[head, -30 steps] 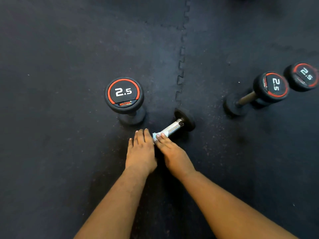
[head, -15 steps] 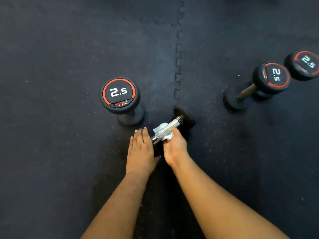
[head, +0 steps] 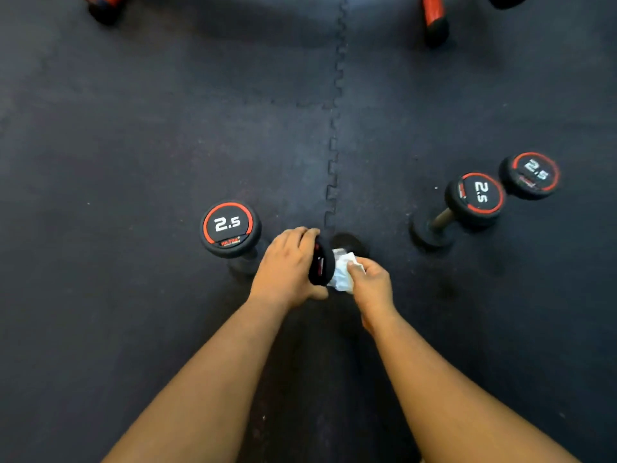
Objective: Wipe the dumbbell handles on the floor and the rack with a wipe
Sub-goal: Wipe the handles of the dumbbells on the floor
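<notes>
Dark rubber mats [head: 167, 128] cover the floor, joined by a jigsaw seam [head: 334, 155] running up the middle. At the seam's near end a small dumbbell [head: 322, 265] lies tilted, its far head [head: 347, 243] on the mat and its near head raised. The left hand [head: 287, 269] grasps that near head, fingers curled over its top and thumb below. The right hand [head: 372, 285] clenches a crumpled white wipe [head: 342, 272] around the handle, which the wipe and fingers hide completely.

Just left of the left hand a second dumbbell [head: 230, 228] stands on end, its black face ringed in red and marked 2.5. Well to the right a third dumbbell [head: 474, 198] leans with its handle showing, and a fourth [head: 531, 175] stands just beside it, both marked 2.5. At the top edge, red and black rack feet [head: 434, 18] show on the mat, cut off by the frame.
</notes>
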`<action>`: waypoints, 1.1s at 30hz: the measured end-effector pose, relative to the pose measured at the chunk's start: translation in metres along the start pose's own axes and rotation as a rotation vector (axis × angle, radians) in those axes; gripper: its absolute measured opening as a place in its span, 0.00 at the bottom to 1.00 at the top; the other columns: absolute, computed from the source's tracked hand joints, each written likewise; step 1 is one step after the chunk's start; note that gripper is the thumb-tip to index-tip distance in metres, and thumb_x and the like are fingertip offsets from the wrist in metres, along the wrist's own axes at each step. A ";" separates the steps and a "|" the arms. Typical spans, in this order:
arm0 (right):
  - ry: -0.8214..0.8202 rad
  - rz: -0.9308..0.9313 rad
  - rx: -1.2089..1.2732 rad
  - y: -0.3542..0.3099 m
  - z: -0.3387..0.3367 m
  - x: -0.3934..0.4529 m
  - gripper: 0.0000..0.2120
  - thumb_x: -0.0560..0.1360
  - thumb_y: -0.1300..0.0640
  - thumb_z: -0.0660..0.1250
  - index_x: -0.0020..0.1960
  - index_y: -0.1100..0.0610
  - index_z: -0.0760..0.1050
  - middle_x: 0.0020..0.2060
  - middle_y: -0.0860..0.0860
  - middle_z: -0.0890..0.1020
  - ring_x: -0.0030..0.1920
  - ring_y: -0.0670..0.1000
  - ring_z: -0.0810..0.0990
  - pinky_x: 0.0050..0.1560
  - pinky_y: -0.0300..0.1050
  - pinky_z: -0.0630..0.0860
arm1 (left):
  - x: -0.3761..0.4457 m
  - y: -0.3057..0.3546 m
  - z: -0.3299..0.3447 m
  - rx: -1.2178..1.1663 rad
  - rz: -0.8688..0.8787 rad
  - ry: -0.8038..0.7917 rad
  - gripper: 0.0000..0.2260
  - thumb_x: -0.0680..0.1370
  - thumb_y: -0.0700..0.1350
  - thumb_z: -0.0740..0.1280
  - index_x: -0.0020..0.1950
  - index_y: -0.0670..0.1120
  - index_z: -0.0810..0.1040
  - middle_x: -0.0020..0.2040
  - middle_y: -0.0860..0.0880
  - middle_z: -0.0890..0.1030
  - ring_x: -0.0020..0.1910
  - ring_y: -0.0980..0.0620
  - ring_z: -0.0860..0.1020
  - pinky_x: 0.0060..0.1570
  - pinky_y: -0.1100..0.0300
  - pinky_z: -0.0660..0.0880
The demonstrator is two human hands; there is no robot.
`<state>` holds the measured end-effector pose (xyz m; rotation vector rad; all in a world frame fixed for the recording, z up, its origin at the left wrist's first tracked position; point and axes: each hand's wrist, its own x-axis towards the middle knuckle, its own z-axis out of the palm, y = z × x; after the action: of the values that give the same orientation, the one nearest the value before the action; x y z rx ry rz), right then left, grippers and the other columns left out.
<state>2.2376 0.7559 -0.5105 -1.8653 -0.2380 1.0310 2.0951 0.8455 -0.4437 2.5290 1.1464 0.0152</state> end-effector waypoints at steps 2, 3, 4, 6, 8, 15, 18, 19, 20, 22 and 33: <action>-0.048 -0.072 -0.112 -0.020 -0.009 0.011 0.09 0.77 0.50 0.67 0.53 0.50 0.83 0.45 0.50 0.86 0.46 0.51 0.85 0.52 0.56 0.83 | 0.026 0.018 -0.014 0.051 0.046 -0.024 0.50 0.60 0.60 0.78 0.78 0.44 0.64 0.71 0.45 0.71 0.71 0.44 0.68 0.74 0.52 0.62; -0.052 -0.103 -0.138 -0.032 -0.016 0.015 0.10 0.78 0.48 0.67 0.53 0.50 0.83 0.45 0.49 0.86 0.46 0.50 0.85 0.52 0.56 0.83 | 0.039 0.027 -0.018 0.084 0.057 -0.037 0.50 0.61 0.61 0.77 0.78 0.44 0.64 0.71 0.45 0.70 0.71 0.44 0.68 0.74 0.52 0.62; -0.046 -0.135 -0.165 -0.042 -0.022 0.020 0.10 0.78 0.49 0.67 0.53 0.51 0.83 0.44 0.49 0.86 0.45 0.49 0.85 0.51 0.54 0.82 | 0.050 0.035 -0.020 0.111 0.059 -0.051 0.50 0.62 0.62 0.77 0.79 0.45 0.63 0.71 0.46 0.70 0.71 0.44 0.67 0.74 0.53 0.62; -0.016 -0.192 -0.225 -0.062 -0.039 0.030 0.08 0.78 0.51 0.66 0.51 0.51 0.83 0.43 0.47 0.86 0.45 0.49 0.84 0.50 0.50 0.81 | 0.068 0.045 -0.021 0.133 0.021 -0.054 0.49 0.64 0.63 0.76 0.79 0.45 0.62 0.70 0.46 0.70 0.70 0.44 0.67 0.73 0.52 0.63; 0.012 -0.219 -0.239 -0.076 -0.059 0.039 0.08 0.76 0.52 0.66 0.49 0.50 0.83 0.42 0.47 0.86 0.45 0.49 0.84 0.50 0.48 0.80 | 0.078 0.051 -0.020 0.129 -0.058 -0.085 0.50 0.66 0.63 0.75 0.81 0.45 0.58 0.74 0.45 0.67 0.73 0.43 0.64 0.75 0.51 0.62; -0.016 -0.239 -0.403 -0.078 -0.118 0.053 0.11 0.79 0.54 0.65 0.58 0.52 0.82 0.49 0.49 0.85 0.49 0.50 0.82 0.51 0.45 0.78 | 0.105 0.070 -0.018 0.226 -0.126 -0.270 0.51 0.74 0.62 0.72 0.84 0.45 0.43 0.83 0.42 0.49 0.81 0.40 0.50 0.80 0.47 0.52; -0.002 -0.266 -0.317 -0.087 -0.138 0.060 0.08 0.79 0.56 0.65 0.55 0.50 0.82 0.45 0.44 0.84 0.45 0.45 0.82 0.45 0.35 0.77 | 0.123 0.088 -0.013 0.240 -0.210 -0.317 0.51 0.75 0.67 0.68 0.84 0.44 0.42 0.83 0.40 0.45 0.82 0.37 0.46 0.79 0.41 0.49; 0.031 -0.251 -0.246 -0.086 -0.142 0.060 0.08 0.78 0.57 0.66 0.53 0.49 0.82 0.44 0.44 0.84 0.44 0.44 0.82 0.43 0.34 0.76 | 0.128 0.098 -0.010 0.245 -0.203 -0.301 0.52 0.75 0.70 0.66 0.83 0.45 0.42 0.83 0.40 0.45 0.82 0.37 0.45 0.79 0.40 0.48; 0.071 -0.223 -0.193 -0.078 -0.145 0.061 0.08 0.78 0.57 0.66 0.52 0.50 0.83 0.42 0.45 0.85 0.43 0.44 0.83 0.42 0.34 0.76 | 0.133 0.111 -0.006 0.243 -0.162 -0.266 0.53 0.74 0.72 0.65 0.83 0.45 0.42 0.83 0.41 0.45 0.82 0.39 0.45 0.79 0.39 0.47; 0.121 -0.159 -0.178 -0.053 -0.150 0.059 0.07 0.78 0.55 0.67 0.51 0.52 0.84 0.39 0.47 0.86 0.41 0.47 0.83 0.39 0.34 0.76 | 0.151 0.148 0.004 0.187 -0.015 -0.187 0.54 0.72 0.73 0.65 0.83 0.46 0.42 0.84 0.43 0.43 0.82 0.42 0.44 0.79 0.40 0.47; 0.389 -0.068 -0.132 -0.013 -0.194 0.091 0.08 0.79 0.57 0.65 0.56 0.53 0.81 0.45 0.50 0.82 0.47 0.53 0.80 0.48 0.48 0.77 | 0.199 0.237 0.064 0.092 0.167 -0.187 0.51 0.75 0.65 0.69 0.83 0.50 0.37 0.83 0.49 0.41 0.81 0.41 0.45 0.78 0.39 0.55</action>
<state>2.4412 0.6870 -0.5145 -2.1183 -0.1395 0.6014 2.4106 0.8272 -0.4533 2.6345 0.8812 -0.2318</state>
